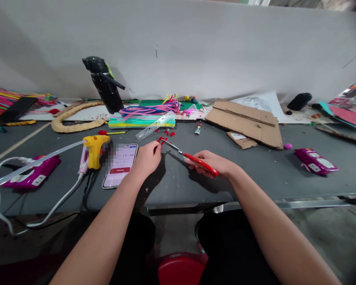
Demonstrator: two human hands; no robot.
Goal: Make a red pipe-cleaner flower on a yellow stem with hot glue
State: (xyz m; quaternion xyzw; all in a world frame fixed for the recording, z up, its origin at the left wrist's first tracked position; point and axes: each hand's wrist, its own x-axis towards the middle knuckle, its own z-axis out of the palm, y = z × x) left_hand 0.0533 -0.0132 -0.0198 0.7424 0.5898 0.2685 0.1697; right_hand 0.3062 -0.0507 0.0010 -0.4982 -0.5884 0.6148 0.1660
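Observation:
My right hand (209, 160) grips a pair of scissors (199, 161) by the red handles, its blades reaching left to the fingertips of the other hand. Closed in a pinch, my left hand (148, 157) holds a small red piece (160, 139) at the blade tips. Whether the blades touch that piece is too small to tell. Several red scraps (172, 133) lie on the grey table (175, 178) just beyond. A clear ruler (156, 126) rests at a slant behind my left hand, partly over a bundle of coloured pipe cleaners (127, 122).
Left of my arm are a phone (121, 164), a yellow glue gun (95, 150) with cords and a purple packet (38, 172). Behind stand a black bottle (106, 89), a lighter (198, 128) and cardboard (243, 122). Another purple packet (316, 161) lies right.

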